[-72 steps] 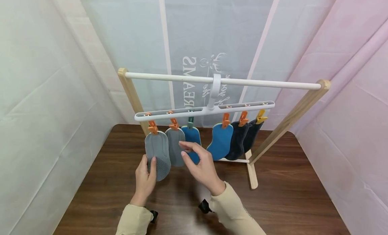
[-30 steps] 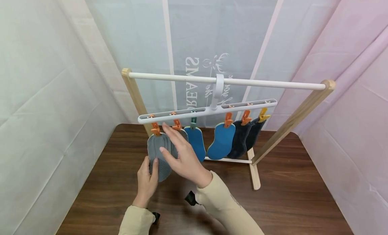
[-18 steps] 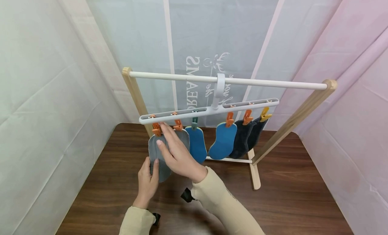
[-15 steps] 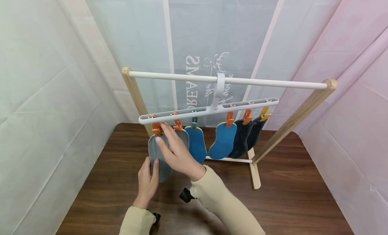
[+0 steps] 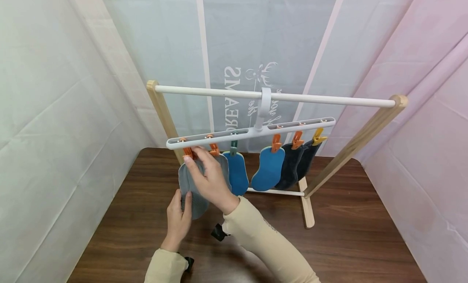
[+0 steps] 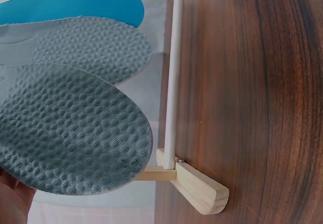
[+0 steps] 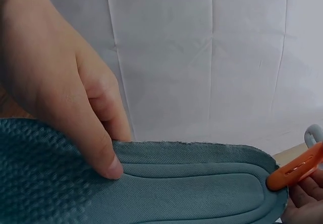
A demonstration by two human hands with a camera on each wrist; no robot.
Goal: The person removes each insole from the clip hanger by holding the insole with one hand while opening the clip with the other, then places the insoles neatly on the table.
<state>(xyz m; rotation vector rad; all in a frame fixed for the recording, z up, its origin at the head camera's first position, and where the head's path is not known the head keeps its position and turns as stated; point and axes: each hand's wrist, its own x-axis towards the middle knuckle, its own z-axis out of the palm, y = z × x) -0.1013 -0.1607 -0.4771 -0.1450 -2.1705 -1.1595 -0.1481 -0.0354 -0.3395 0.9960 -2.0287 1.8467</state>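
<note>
My left hand pinches the lower side of a grey insole, thumb on its front face. In the left wrist view this insole shows its dimpled half. An orange clothes peg grips the insole's upper end below the white hanger. My right hand reaches across the insole and pinches that peg, its thumb tip on the peg's lower front. The right wrist view shows right-hand fingers behind the peg. Just to the right, partly covered by my right hand, hangs a second grey insole.
Two blue insoles, the right one curved, and two black insoles, one in front, hang from more pegs. The hanger hooks over a white rod between wooden posts. A wooden foot stands on the brown table.
My right hand has moved left and up from in front of the second grey insole to the leftmost orange clothes peg, and its thumb has come onto the peg. My left hand keeps its hold.
</note>
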